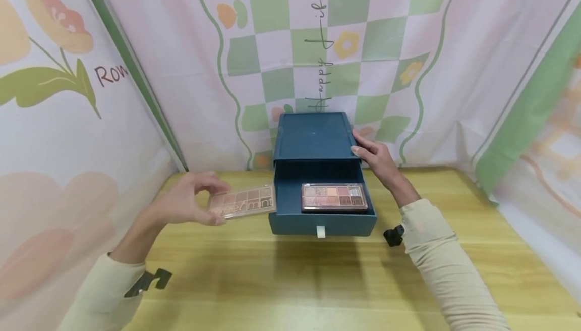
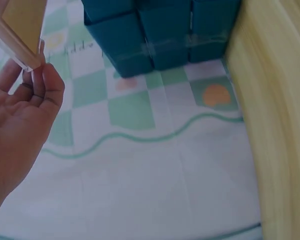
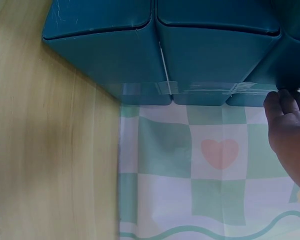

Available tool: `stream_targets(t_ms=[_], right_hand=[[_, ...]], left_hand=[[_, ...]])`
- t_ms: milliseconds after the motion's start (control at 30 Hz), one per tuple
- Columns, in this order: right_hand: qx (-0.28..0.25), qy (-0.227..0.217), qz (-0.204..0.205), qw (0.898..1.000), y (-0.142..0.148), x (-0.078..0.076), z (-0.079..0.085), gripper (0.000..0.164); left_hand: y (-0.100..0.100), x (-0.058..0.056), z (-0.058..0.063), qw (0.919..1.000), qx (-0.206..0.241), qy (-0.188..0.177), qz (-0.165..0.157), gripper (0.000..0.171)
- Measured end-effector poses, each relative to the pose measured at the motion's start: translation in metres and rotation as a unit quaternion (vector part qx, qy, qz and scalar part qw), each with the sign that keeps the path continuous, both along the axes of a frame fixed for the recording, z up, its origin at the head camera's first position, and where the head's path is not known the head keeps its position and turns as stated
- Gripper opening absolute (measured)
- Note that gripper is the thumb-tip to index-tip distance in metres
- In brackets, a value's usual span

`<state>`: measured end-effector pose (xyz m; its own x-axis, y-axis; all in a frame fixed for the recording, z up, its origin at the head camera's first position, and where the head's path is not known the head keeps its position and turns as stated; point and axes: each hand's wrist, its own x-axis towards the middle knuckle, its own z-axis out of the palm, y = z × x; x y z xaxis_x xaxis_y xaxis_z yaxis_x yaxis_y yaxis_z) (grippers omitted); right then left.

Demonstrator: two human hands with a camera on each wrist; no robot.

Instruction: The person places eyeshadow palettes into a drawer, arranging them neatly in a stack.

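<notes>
A dark blue drawer unit (image 1: 313,136) stands against the back cloth, its top drawer (image 1: 290,224) pulled out toward me. Inside the drawer, toward its right side, lies an eyeshadow palette (image 1: 334,197) with pink and brown pans. My left hand (image 1: 188,200) pinches a second, clear-lidded eyeshadow palette (image 1: 242,203) between thumb and fingers, just left of the drawer; its far end meets or overlaps the drawer's left rim. In the left wrist view only this palette's corner (image 2: 20,35) shows. My right hand (image 1: 376,157) rests against the unit's upper right side, fingers mostly straight.
Both wrist views show the unit as several stacked blue boxes (image 3: 210,55), joined by clear tape. A wood-grain table (image 1: 218,275) lies beneath. Patterned cloth (image 1: 308,43) hangs behind and on both sides. Black camera mounts (image 1: 147,283) are worn at both wrists.
</notes>
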<state>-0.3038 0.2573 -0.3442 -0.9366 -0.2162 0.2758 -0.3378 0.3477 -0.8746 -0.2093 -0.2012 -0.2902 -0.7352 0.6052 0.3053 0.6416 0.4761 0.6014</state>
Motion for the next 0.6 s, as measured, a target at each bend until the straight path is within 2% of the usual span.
stream_targets(t_ms=[133, 200, 333, 467, 600], right_hand=[[-0.003, 0.003, 0.001, 1.0, 0.0, 0.0, -0.001, 0.059], [-0.004, 0.004, 0.002, 1.0, 0.0, -0.001, -0.001, 0.059], [-0.006, 0.002, 0.003, 1.0, -0.001, -0.002, 0.0, 0.059], [-0.004, -0.001, 0.001, 1.0, -0.001, -0.001, 0.0, 0.059], [-0.008, -0.003, -0.004, 1.0, -0.001, 0.0, 0.001, 0.059]], left_hand=[[0.023, -0.01, 0.009, 0.9988, -0.034, -0.032, 0.009, 0.055], [0.038, -0.017, 0.011, 0.9984, -0.036, -0.043, 0.004, 0.056], [0.071, -0.025, 0.015, 0.9977, -0.048, -0.048, -0.006, 0.057], [0.103, -0.027, 0.016, 0.9966, -0.064, -0.05, -0.013, 0.056], [0.129, -0.031, 0.014, 0.9965, -0.073, -0.027, -0.03, 0.054]])
